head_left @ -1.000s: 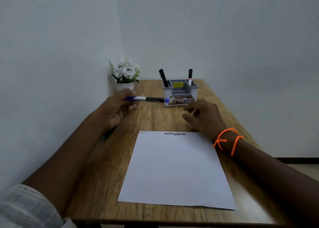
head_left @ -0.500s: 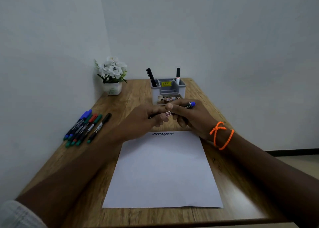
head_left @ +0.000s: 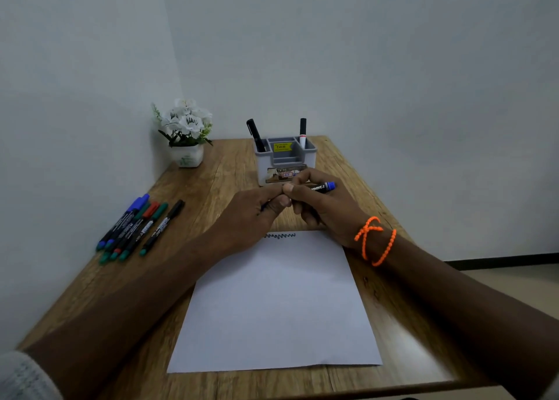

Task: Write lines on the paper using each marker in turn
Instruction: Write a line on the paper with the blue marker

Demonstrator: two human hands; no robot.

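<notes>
Marker: a blue-ended marker (head_left: 320, 187) is being held above the worktop (head_left: 348, 169), at 12 o'clock from the paper (head_left: 278, 302).
Fingers: left hand (head_left: 254, 215) and right hand (head_left: 320, 209) are both being clamped on the marker; uncapping is judged underway.
Risk: ink may be smeared on skin if the cap is jerked.
Count: six spare markers (head_left: 136, 227) at 9 o'clock; two in the organizer (head_left: 286, 160); one scribble (head_left: 279, 235).

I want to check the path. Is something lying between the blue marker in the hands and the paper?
Nothing visible does. Both hands hold the blue marker just beyond the paper, whose sheet is bare below the black squiggle.
</notes>
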